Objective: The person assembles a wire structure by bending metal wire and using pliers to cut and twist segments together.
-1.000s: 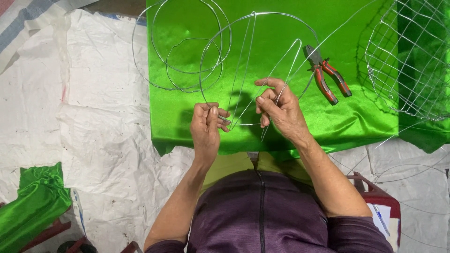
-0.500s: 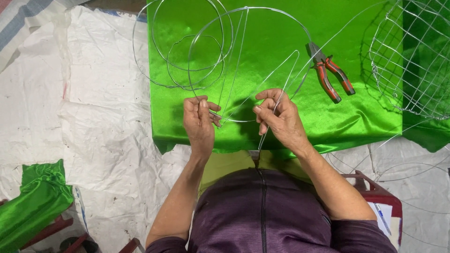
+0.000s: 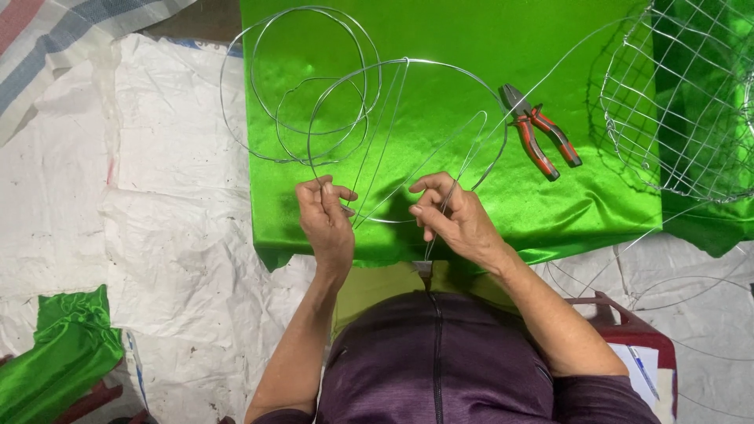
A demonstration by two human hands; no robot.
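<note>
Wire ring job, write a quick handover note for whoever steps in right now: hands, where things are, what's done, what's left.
Left hand: pinching the near left rim of the wire ring.
Right hand: gripping thin wire strands that cross the ring.
Ring lies on the green cloth, beside loose wire hoops. Pliers lie right of the ring, untouched. Wire mesh basket sits far right.
Done: some strands run across the ring.
Left: most of the ring is unfilled.

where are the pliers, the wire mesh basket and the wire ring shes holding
pliers (image 3: 542, 141), head view, on the red handles just below the pivot
wire mesh basket (image 3: 675, 102), head view, on its mesh wall
wire ring (image 3: 448, 64), head view, on the top arc of the hoop
</note>
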